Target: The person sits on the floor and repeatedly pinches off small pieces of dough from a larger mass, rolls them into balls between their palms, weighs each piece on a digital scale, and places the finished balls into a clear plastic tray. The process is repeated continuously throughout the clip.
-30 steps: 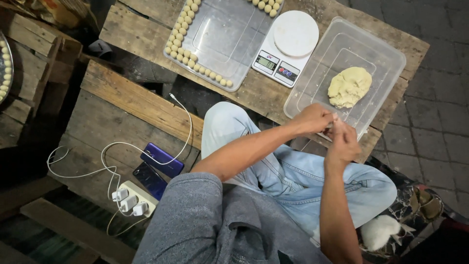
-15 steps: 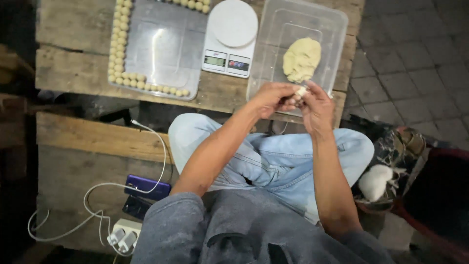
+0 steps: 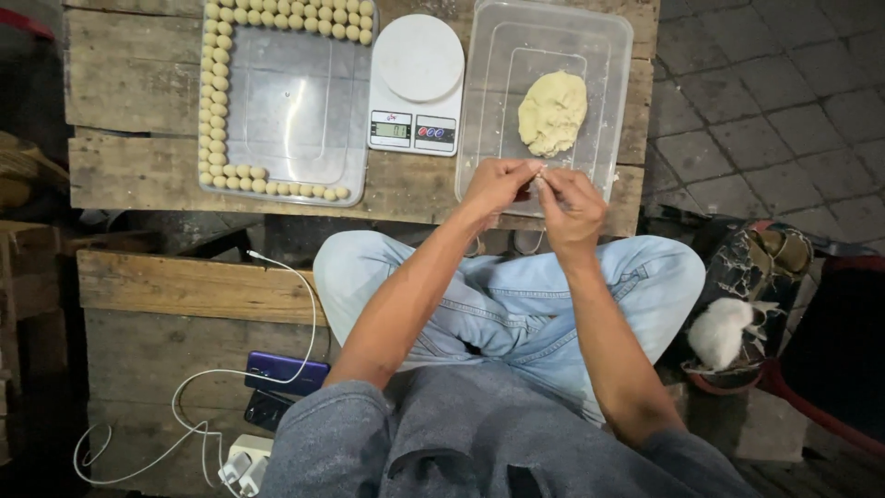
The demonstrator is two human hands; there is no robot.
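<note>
My left hand [image 3: 499, 186] and my right hand [image 3: 572, 205] meet over the near edge of a clear plastic tub [image 3: 618, 37]. Their fingertips pinch a small piece of pale dough [image 3: 541, 172] between them. A larger lump of yellowish dough [image 3: 552, 113] lies inside the tub, just beyond my hands. A white kitchen scale [image 3: 418, 83] stands left of the tub. Further left, a clear tray [image 3: 286, 111] carries several small dough balls [image 3: 215, 111] lined along its edges.
All of this rests on a rough wooden table [image 3: 129, 83]. I sit cross-legged in blue jeans. Two phones [image 3: 281, 383] on a white cable [image 3: 309, 304] and a power strip [image 3: 241, 464] lie on planks at my left. A white cat [image 3: 724, 332] sits at my right.
The view has swung, so the table now sits square ahead. My hands stay together at the tub's near edge, working the small dough piece.
</note>
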